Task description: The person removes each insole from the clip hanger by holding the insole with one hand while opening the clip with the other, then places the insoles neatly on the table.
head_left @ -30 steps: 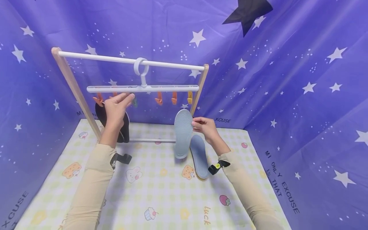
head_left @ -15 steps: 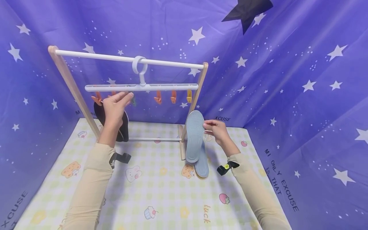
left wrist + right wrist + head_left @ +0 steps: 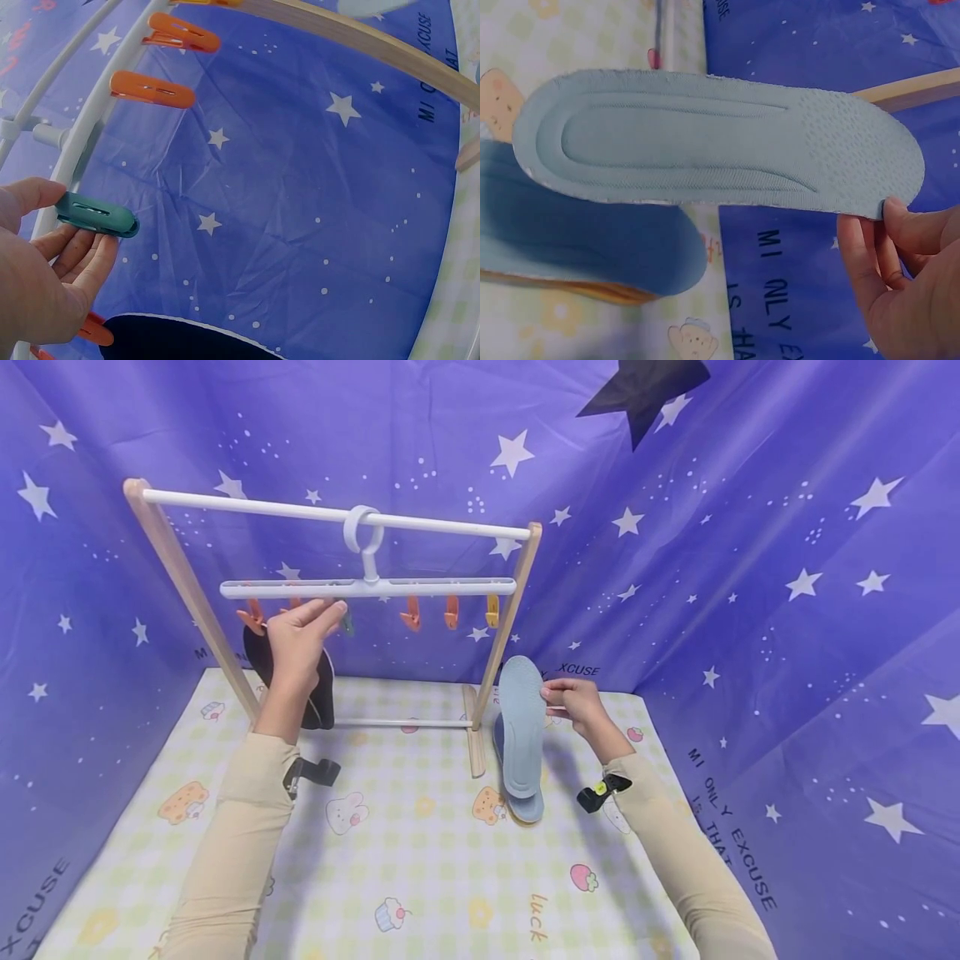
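My left hand (image 3: 294, 647) is raised at the white clip hanger (image 3: 442, 587), thumb and fingers pinching a green clothespin (image 3: 101, 217) on its bar. Beside that hand a black insole (image 3: 322, 697) hangs at the left end, just below an orange clothespin (image 3: 253, 615); the hand covers part of it. Out to the right, my right hand (image 3: 579, 703) pinches a light blue insole (image 3: 682, 142) by the edge near its toe end. The insole is held up, textured face showing. Under it a second blue insole (image 3: 585, 240) lies on the table, partly covered in the head view.
A wooden rack (image 3: 510, 627) with a white top rod (image 3: 450, 527) carries the hanger. Further clothespins, orange (image 3: 410, 613) and yellow (image 3: 492, 611), hang along the right half. A checked cloth (image 3: 420, 860) covers the table, with a starry purple curtain (image 3: 675, 593) around it.
My right hand has carried the light blue insole rightward and slightly down, away from the rack and over the second insole. The left hand has stayed at the green clothespin.
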A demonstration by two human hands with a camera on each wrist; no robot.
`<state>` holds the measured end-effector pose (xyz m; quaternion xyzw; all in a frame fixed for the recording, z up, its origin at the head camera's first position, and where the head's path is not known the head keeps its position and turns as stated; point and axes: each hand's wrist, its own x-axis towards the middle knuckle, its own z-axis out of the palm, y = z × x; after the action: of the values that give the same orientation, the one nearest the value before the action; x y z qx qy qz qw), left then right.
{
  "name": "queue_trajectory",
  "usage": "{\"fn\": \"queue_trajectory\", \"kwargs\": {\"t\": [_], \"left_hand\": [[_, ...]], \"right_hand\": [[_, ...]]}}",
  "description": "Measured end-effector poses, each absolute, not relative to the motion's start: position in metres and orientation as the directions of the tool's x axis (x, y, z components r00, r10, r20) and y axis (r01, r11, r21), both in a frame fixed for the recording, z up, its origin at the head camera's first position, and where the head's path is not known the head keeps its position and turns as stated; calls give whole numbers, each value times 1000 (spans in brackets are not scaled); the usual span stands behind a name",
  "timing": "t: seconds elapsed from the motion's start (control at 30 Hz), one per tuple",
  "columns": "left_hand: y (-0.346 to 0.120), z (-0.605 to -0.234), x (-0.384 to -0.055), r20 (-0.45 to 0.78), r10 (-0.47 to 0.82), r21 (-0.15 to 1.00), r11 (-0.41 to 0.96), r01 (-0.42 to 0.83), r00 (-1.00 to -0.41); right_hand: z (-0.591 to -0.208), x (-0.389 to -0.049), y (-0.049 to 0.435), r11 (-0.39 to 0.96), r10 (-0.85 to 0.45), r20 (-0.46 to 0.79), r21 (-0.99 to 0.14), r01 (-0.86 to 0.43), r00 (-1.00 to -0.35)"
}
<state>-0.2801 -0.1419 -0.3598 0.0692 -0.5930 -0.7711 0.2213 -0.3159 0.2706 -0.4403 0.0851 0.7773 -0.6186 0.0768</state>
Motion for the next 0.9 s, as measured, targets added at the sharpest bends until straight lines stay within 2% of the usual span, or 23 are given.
{"fn": "queue_trajectory", "kwargs": {"t": [0.33, 0.9], "left_hand": [[-142, -360, -280, 159, -424, 947, -191, 259, -892], [-142, -360, -280, 172, -427, 943, -190, 275, -888]], "right_hand": [[-455, -325, 276, 285, 50, -320, -903, 320, -946], [-482, -329, 278, 313, 10, -377, -879, 361, -926]]}}
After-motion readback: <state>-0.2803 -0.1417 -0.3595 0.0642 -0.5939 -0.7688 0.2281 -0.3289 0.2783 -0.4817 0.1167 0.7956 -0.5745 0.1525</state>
